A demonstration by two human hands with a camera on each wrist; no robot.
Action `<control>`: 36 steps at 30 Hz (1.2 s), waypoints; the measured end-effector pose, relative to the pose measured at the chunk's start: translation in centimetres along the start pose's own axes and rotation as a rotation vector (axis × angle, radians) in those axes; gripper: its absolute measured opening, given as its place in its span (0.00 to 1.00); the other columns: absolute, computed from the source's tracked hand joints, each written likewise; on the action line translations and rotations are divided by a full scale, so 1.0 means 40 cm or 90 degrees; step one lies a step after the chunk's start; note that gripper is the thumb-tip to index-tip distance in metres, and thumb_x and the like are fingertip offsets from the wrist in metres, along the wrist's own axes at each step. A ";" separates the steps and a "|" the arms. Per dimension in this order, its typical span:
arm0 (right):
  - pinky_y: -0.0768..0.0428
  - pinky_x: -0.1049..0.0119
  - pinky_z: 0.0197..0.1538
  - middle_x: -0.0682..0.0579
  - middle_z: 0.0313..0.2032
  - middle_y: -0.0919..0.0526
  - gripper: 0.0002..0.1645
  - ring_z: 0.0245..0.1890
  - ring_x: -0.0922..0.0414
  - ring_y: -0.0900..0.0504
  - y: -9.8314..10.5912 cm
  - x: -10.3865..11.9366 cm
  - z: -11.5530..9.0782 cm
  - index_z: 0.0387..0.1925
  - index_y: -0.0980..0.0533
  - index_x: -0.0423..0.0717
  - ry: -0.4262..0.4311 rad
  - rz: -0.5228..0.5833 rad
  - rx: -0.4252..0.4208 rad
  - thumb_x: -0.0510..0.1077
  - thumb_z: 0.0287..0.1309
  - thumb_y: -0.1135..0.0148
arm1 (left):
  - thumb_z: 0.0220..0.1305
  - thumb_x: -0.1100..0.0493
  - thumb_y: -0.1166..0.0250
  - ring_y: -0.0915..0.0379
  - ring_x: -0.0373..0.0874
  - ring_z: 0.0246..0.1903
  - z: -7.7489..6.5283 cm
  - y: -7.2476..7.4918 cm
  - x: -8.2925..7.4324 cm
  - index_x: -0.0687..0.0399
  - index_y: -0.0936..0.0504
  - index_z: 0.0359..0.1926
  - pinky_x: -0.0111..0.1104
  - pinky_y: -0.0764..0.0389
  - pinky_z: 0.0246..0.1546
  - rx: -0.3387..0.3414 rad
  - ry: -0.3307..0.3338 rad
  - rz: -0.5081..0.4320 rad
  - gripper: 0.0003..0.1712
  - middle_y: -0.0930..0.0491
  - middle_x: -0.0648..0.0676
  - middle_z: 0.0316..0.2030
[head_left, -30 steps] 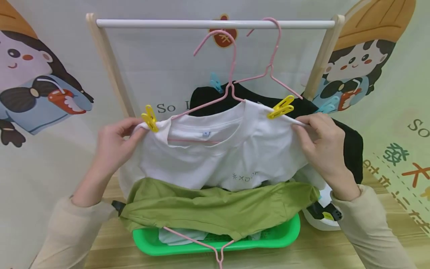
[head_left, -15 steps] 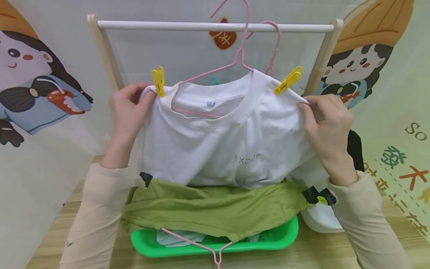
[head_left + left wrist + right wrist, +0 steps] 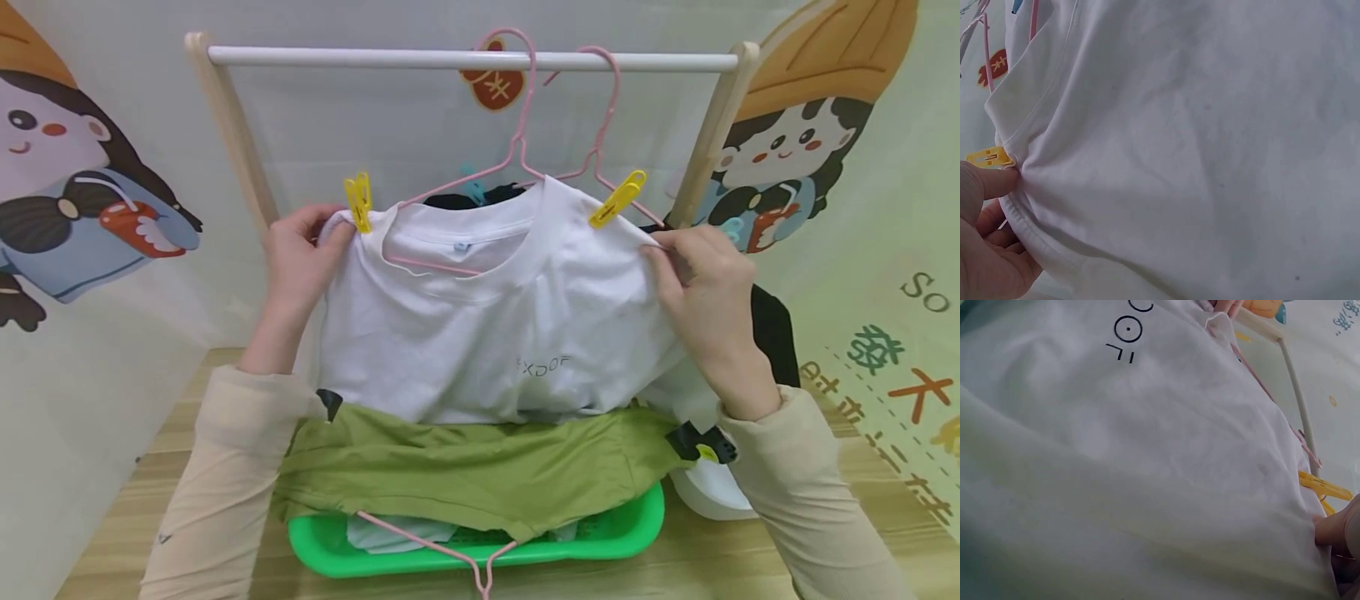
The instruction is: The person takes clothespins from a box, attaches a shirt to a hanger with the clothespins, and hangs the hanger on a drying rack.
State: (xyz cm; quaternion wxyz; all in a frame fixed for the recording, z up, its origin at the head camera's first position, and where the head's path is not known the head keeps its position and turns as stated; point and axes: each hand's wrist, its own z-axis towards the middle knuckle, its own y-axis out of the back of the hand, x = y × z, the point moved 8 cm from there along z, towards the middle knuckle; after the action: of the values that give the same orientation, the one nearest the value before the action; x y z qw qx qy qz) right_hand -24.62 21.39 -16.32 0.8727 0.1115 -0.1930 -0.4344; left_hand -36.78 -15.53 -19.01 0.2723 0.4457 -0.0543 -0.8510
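A white T-shirt (image 3: 465,342) with small dark print spreads between my two hands, on a pink hanger (image 3: 523,117) whose hook is at the rack's white rail (image 3: 360,57). My left hand (image 3: 300,258) pinches the shirt's shoulder at the left, just outside a yellow clothespin (image 3: 357,202). On the other side my right hand (image 3: 705,292) pinches the opposite shoulder, outside a second yellow clothespin (image 3: 618,198). In the left wrist view, the thumb presses the cloth right beside the clothespin (image 3: 990,157). Whether the hook bears the shirt's weight, I cannot tell.
Behind the shirt, a black garment (image 3: 774,333) and another pink hanger (image 3: 606,108) are at the rack. Below, olive-green trousers (image 3: 480,467) lie over a green basket (image 3: 337,558) with a pink hanger (image 3: 442,546) protruding. A white container (image 3: 720,492) stands right.
Both hands lifted the shirt and its hanger, raising the hook above the rail. They then lowered it slightly, and the hook now curves over the rail.
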 end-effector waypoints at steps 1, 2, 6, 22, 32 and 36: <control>0.32 0.66 0.31 0.37 0.27 0.21 0.06 0.29 0.45 0.25 -0.003 0.001 -0.004 0.32 0.20 0.29 -0.004 0.003 0.000 0.32 0.54 0.36 | 0.60 0.64 0.39 0.31 0.37 0.31 -0.001 -0.004 0.006 0.70 0.19 0.41 0.21 0.31 0.34 0.006 0.002 0.008 0.13 0.20 0.64 0.37; 0.33 0.66 0.31 0.37 0.27 0.21 0.06 0.28 0.46 0.25 -0.006 0.002 -0.008 0.33 0.20 0.29 -0.002 0.000 0.005 0.32 0.54 0.36 | 0.60 0.64 0.39 0.30 0.38 0.32 -0.001 -0.007 0.012 0.70 0.19 0.42 0.21 0.32 0.34 0.009 0.002 0.016 0.13 0.19 0.64 0.38; 0.28 0.66 0.34 0.38 0.29 0.20 0.06 0.31 0.46 0.23 -0.005 0.006 -0.018 0.34 0.20 0.30 0.010 0.009 0.011 0.31 0.54 0.36 | 0.61 0.63 0.39 0.27 0.46 0.38 -0.005 -0.020 0.026 0.69 0.20 0.45 0.22 0.32 0.37 0.032 -0.011 0.049 0.14 0.20 0.64 0.41; 0.27 0.81 0.42 0.40 0.32 0.17 0.11 0.33 0.68 0.23 0.051 -0.007 -0.005 0.33 0.18 0.31 0.017 0.130 -0.039 0.23 0.43 0.33 | 0.66 0.62 0.42 0.29 0.45 0.50 -0.005 -0.042 0.045 0.72 0.30 0.56 0.32 0.32 0.56 0.085 -0.003 -0.099 0.21 0.26 0.65 0.52; 0.23 0.75 0.45 0.52 0.37 0.17 0.10 0.37 0.57 0.20 0.149 -0.109 -0.042 0.38 0.21 0.24 -0.152 0.310 -0.134 0.24 0.51 0.40 | 0.65 0.70 0.44 0.28 0.41 0.48 -0.043 0.011 -0.010 0.73 0.25 0.50 0.27 0.31 0.54 0.132 -0.080 -0.206 0.14 0.22 0.57 0.46; 0.23 0.74 0.46 0.46 0.37 0.17 0.10 0.37 0.55 0.20 0.176 -0.175 -0.083 0.40 0.21 0.27 -0.229 0.396 -0.211 0.29 0.55 0.39 | 0.65 0.68 0.43 0.25 0.40 0.43 -0.075 0.035 -0.024 0.65 0.20 0.45 0.23 0.28 0.48 0.162 -0.066 -0.306 0.10 0.19 0.50 0.39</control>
State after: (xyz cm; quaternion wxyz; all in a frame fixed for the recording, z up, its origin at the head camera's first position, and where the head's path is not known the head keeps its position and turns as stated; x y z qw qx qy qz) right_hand -21.97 31.30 -18.43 0.9210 -0.1726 -0.2948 -0.1871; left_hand -33.41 -15.77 -19.65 0.0010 0.4326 -0.0669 -0.8991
